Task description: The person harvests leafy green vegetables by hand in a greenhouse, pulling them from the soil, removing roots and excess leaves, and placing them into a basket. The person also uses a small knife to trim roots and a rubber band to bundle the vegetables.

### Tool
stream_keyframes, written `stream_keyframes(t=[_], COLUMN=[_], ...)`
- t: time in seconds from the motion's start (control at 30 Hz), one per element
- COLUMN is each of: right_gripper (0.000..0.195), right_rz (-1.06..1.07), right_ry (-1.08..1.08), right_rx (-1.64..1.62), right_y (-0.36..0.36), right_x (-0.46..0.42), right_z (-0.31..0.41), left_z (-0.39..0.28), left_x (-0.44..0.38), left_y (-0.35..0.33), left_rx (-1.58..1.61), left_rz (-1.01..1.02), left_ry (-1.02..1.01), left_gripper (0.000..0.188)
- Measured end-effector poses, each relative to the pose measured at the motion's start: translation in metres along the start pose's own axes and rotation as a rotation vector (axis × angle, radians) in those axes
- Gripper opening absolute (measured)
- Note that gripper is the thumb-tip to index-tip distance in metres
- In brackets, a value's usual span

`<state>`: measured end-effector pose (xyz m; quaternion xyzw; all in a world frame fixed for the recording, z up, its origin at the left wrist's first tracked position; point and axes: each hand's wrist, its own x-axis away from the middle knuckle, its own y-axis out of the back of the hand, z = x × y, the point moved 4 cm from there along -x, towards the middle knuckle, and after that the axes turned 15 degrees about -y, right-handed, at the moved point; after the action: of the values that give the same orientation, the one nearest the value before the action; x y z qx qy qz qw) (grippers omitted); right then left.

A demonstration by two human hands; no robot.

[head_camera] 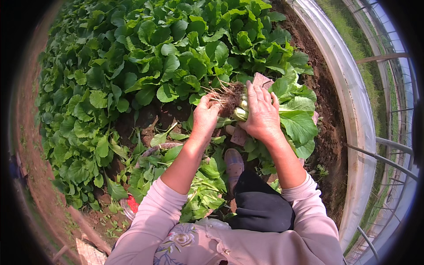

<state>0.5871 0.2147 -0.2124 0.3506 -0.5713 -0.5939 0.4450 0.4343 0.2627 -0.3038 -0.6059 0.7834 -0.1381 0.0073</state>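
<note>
A bunch of leafy greens lies across my hands, its roots to the left and its broad leaves (298,127) to the right. My right hand (263,117) is wrapped over the pale stems (240,113), with its palm side hidden. At the other end, the fingers of my left hand (204,116) pinch the thin, soil-covered roots (228,99). Behind my right fingertips a pinkish block (261,80) shows in part. Another pinkish piece (239,135) sits below the bunch; whether the two are joined is hidden.
A dense bed of greens (165,63) grows ahead and to the left. Cut greens (205,179) lie beside my shoe (234,162), near a curved rim (145,154). Something red (133,203) shows by my left sleeve. Plastic sheeting (354,109) and a metal pole (381,159) border the right.
</note>
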Motion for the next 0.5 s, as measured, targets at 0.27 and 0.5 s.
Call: stream_keyframes(t=[0.27, 0.5], right_gripper=[0.101, 0.116], right_rz=[-0.008, -0.044], right_ry=[0.027, 0.002], right_rx=[-0.107, -0.068], right_y=[0.003, 0.004], right_x=[0.002, 0.002], right_z=[-0.003, -0.01], left_z=[-0.018, -0.012], left_x=[-0.069, -0.04], left_y=[-0.048, -0.049], left_rx=[-0.252, 0.107], left_rz=[0.523, 0.272], left_ry=[-0.044, 0.087], left_gripper=[0.028, 0.025])
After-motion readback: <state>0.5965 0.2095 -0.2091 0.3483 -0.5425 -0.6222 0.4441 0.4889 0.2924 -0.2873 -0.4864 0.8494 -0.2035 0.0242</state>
